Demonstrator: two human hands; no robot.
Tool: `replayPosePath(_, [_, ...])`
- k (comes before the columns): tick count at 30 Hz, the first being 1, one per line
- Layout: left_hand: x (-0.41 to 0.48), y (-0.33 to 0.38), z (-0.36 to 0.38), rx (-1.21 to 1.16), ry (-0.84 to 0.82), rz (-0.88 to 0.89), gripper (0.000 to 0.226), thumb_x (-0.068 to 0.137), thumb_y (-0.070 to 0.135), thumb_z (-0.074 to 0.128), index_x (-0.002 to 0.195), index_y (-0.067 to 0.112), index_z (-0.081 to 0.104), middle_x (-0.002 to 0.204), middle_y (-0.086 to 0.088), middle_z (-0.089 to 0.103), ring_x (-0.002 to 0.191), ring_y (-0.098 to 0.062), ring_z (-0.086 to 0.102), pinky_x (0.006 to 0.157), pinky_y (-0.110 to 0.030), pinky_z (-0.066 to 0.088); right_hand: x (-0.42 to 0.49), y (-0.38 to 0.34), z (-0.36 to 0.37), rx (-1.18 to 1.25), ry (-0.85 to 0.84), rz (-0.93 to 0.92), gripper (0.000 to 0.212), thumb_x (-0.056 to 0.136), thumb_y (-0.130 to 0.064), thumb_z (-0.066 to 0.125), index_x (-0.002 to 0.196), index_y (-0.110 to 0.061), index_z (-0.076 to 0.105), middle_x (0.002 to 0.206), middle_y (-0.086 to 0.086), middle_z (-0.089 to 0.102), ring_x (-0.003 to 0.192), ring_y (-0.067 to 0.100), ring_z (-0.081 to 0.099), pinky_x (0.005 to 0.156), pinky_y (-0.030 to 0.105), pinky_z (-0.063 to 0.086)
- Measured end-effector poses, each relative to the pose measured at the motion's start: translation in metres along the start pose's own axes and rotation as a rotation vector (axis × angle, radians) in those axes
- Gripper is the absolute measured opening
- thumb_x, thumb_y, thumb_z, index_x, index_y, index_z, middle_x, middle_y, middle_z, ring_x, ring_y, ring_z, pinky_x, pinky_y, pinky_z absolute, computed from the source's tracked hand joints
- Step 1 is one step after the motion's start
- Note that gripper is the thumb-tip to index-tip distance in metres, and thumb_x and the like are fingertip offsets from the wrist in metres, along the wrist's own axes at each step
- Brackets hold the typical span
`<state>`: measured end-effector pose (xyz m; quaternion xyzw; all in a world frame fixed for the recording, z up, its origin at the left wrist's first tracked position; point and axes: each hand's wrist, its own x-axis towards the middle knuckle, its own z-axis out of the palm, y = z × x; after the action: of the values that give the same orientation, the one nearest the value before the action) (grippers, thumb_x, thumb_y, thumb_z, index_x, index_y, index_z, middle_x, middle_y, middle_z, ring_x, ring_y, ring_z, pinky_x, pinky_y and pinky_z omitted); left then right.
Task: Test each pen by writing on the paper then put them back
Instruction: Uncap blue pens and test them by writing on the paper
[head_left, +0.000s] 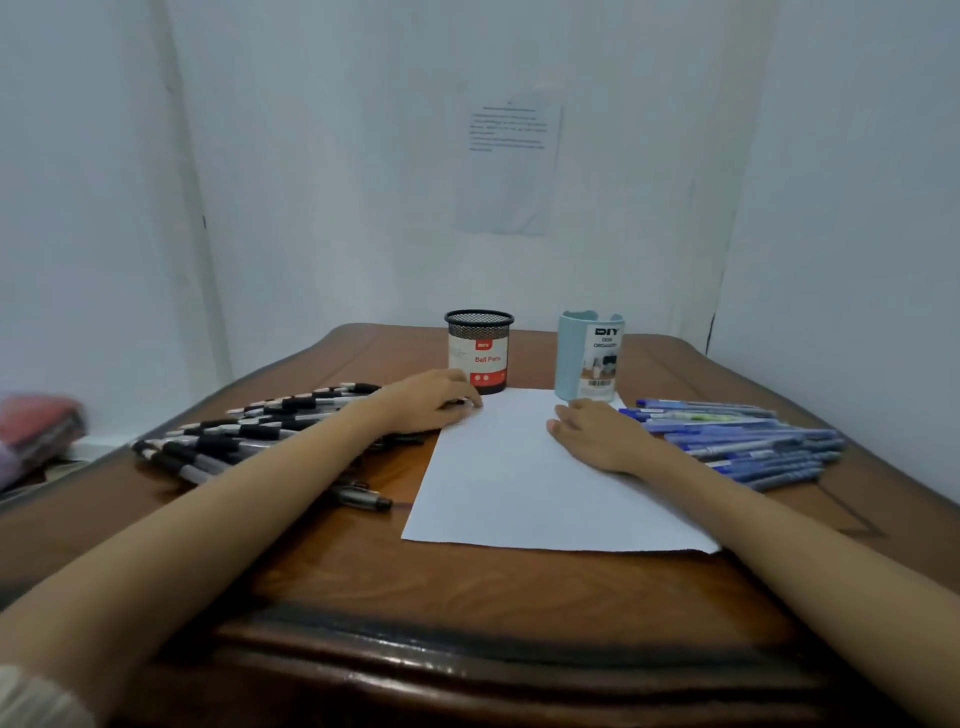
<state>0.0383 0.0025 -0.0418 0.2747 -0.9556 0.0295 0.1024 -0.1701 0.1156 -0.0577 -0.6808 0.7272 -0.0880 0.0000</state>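
Dim bluish light, soft shadows under my arms, glare on table (467, 670) front edge, wide-angle bend at edges, slight blur overall

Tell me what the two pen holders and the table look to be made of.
Black holder: seems to be metal mesh, matte, judging by the fine grid above its paper label. Blue holder: likely plastic, with smooth, solid pale walls and a soft sheen. Table: looks like dark varnished wood, with brown grain and glossy highlights along the moulded front edge.
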Motion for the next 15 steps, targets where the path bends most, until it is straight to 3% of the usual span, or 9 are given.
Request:
replayPosePath(2, [0.002, 0.003, -0.006, -0.01, 0.134, -0.025, 0.028, 0.097, 0.018, 0.042, 0.118, 0.014, 0.061, 0.125, -0.004, 0.054, 0.116, -0.02, 0.049, 0.1, -0.033, 0.039, 0.0, 0.004, -0.001, -0.01, 0.087, 0.025, 0.034, 0.1, -0.031, 0.029, 0.099, -0.005, 0.05, 0.12, 0.017, 0.052, 0.107, 0.028, 0.05, 0.09, 0.038, 0.042])
replayPosePath(4, [0.007, 0.016, -0.011, -0.047, 0.264, -0.078, 0.03, 0.097, 0.019, 0.04, 0.116, 0.011, 0.062, 0.123, -0.002, 0.055, 0.112, -0.021, 0.052, 0.094, -0.035, 0.043, 0.001, 0.01, -0.002, -0.058, 0.179, 0.05, 0.036, 0.098, -0.029, 0.033, 0.105, -0.003, 0.056, 0.118, 0.015, 0.055, 0.106, 0.03, 0.051, 0.09, 0.038, 0.041])
replayPosePath(5, [0.009, 0.024, -0.011, -0.073, 0.262, -0.111, 0.031, 0.097, 0.021, 0.038, 0.115, 0.01, 0.061, 0.12, -0.002, 0.056, 0.109, -0.022, 0.052, 0.091, -0.036, 0.043, 0.001, 0.013, -0.003, -0.09, 0.204, 0.064, 0.036, 0.097, -0.029, 0.034, 0.108, -0.004, 0.058, 0.119, 0.014, 0.056, 0.108, 0.03, 0.051, 0.092, 0.038, 0.04])
replayPosePath(7, [0.015, 0.037, -0.003, -0.072, 0.1, -0.167, 0.033, 0.097, 0.026, 0.036, 0.115, 0.008, 0.057, 0.119, -0.006, 0.055, 0.108, -0.026, 0.05, 0.092, -0.038, 0.043, 0.001, 0.02, -0.004, -0.116, 0.218, 0.105, 0.036, 0.095, -0.03, 0.037, 0.114, -0.008, 0.059, 0.124, 0.012, 0.054, 0.114, 0.03, 0.048, 0.096, 0.04, 0.038])
replayPosePath(10, [0.013, 0.043, 0.013, 0.098, -0.084, -0.211, 0.046, 0.099, 0.038, 0.028, 0.131, 0.009, 0.045, 0.133, -0.011, 0.047, 0.122, -0.027, 0.043, 0.106, -0.042, 0.031, -0.003, 0.028, -0.005, -0.057, 0.19, 0.141, 0.038, 0.097, -0.031, 0.036, 0.126, -0.013, 0.053, 0.133, 0.014, 0.044, 0.123, 0.031, 0.04, 0.101, 0.039, 0.035])
replayPosePath(15, [0.001, 0.024, 0.01, 0.007, 0.07, -0.226, 0.036, 0.099, 0.021, 0.036, 0.126, 0.003, 0.05, 0.128, -0.012, 0.05, 0.117, -0.025, 0.045, 0.1, -0.031, 0.034, -0.009, 0.031, -0.005, -0.014, 0.148, 0.175, 0.041, 0.098, -0.033, 0.036, 0.133, -0.014, 0.046, 0.138, 0.015, 0.036, 0.129, 0.031, 0.031, 0.102, 0.039, 0.032])
